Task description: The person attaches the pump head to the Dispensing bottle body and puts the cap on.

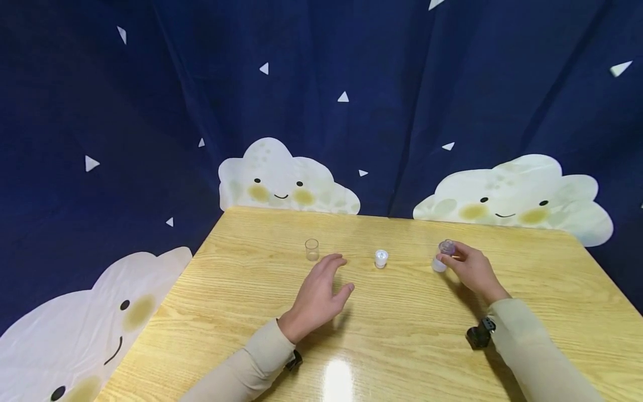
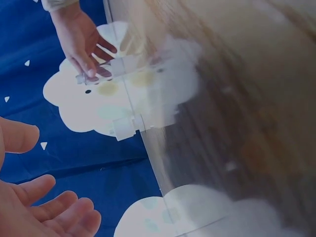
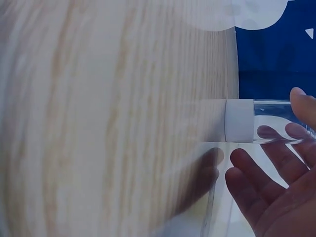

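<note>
My right hand (image 1: 474,273) pinches the clear upper part of a small see-through container (image 1: 446,247) between thumb and fingers. Its white base (image 3: 239,121) meets the tabletop in the right wrist view, and the container stands upright. A small white cup-like piece (image 1: 381,258) with a clear rim stands between my two hands. Farther left is a clear open cylinder (image 1: 312,250), just beyond the fingertips of my left hand (image 1: 317,296). That hand hovers over the table with fingers spread and nothing in them; the left wrist view shows its relaxed fingers (image 2: 64,207) too.
The wooden table (image 1: 402,346) has a glossy surface that reflects light. Behind it and on the left hangs a dark blue curtain (image 1: 311,33) with smiling clouds and white triangles. A black wrist camera (image 1: 479,334) sits under my right sleeve.
</note>
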Motion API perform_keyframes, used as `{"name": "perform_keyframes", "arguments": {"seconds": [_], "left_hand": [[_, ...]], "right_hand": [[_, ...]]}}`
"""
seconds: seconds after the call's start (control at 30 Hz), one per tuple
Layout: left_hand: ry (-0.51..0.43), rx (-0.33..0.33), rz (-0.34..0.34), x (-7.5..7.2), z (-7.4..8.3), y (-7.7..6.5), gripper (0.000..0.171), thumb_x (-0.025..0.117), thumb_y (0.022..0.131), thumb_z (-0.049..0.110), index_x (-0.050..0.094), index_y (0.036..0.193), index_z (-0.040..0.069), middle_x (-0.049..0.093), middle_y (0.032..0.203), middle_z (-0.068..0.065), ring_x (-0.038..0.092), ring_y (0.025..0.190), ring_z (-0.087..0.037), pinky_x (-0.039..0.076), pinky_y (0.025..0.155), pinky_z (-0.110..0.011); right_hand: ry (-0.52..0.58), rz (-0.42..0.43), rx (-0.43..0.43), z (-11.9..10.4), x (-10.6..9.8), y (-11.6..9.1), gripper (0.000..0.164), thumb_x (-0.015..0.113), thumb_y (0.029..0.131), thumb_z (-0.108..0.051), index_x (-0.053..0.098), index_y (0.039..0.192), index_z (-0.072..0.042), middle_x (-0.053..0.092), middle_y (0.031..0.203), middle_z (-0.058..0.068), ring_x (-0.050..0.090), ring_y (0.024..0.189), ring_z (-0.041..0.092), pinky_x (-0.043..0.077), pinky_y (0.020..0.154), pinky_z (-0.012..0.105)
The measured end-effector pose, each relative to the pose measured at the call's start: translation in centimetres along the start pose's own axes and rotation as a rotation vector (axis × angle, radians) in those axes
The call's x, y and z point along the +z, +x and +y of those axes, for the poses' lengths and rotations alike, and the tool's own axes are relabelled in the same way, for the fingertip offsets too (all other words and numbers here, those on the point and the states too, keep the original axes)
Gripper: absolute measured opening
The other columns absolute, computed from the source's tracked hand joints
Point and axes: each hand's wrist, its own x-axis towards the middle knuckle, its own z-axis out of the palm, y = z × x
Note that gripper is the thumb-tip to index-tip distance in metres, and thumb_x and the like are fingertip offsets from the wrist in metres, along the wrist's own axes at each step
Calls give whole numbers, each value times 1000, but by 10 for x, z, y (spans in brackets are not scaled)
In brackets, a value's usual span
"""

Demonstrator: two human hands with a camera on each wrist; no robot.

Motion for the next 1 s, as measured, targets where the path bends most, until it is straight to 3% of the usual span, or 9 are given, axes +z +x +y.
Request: {"name": "perform_keyframes", "arguments": {"seconds": [0.33,1.0], "left_hand": [[4,10,1,0,1,-1,47,56,87,35,51,126,10,45,137,-4,47,125,-22,40,102,-38],[14,11,-5,0,0,2,47,56,87,36,52,125,10,46,137,-4,47,124,-21,40,102,-37]], "right_hand": [[10,17,-27,-2,3,1,54,58,87,-39,48,127,-4,56,122,26,58,104,43,52,79,45],[-17,13,-14,-6,0,-3,55,59,87,-38,47,128,-2,58,118,25,58,105,40,52,77,42]]}}
